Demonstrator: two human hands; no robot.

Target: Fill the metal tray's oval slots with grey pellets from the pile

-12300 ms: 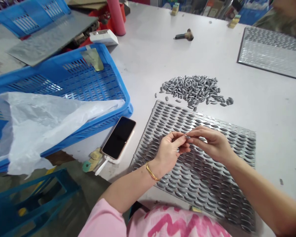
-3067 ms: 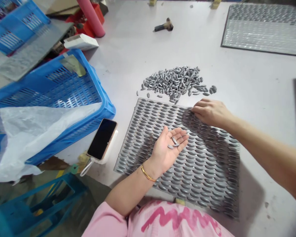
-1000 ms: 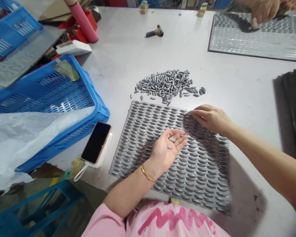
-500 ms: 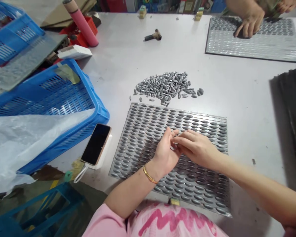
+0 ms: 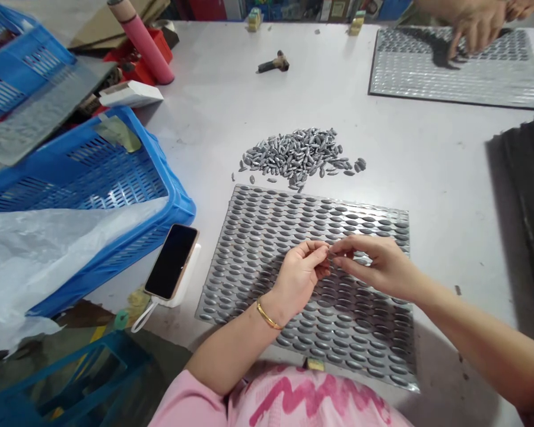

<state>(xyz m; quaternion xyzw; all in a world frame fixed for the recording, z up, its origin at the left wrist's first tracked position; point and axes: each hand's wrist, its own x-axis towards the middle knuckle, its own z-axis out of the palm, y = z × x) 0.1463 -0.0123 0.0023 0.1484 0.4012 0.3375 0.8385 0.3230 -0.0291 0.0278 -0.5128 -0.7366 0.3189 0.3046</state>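
Over the middle of a grey sheet point(image 5: 249, 261) with rows of oval bumps or pieces, my two hands meet at the fingertips. My left hand point(image 5: 299, 276) is closed, its thumb pressed against the curled fingers; grey oval pieces lay in this palm a moment ago and are now hidden. My right hand point(image 5: 378, 264) comes in from the right, thumb and forefinger pinched close to the left fingertips. Something tiny is between the fingertips, too small to make out. Beyond the sheet lies a heap of loose grey oval pieces point(image 5: 293, 155).
At left are a blue crate point(image 5: 173, 196) with plastic film and a phone point(image 5: 172, 261) with a white cable. A hammer-like tool point(image 5: 273, 62) lies farther back. Another person's hand point(image 5: 478, 29) works over a second sheet point(image 5: 454, 83). Dark stacked sheets point(image 5: 527, 196) stand at right.
My left hand has turned from palm up to closed, thumb on top. My right hand has drawn slightly right, its fingertips now meeting the left ones. The other person's hand has shifted right.
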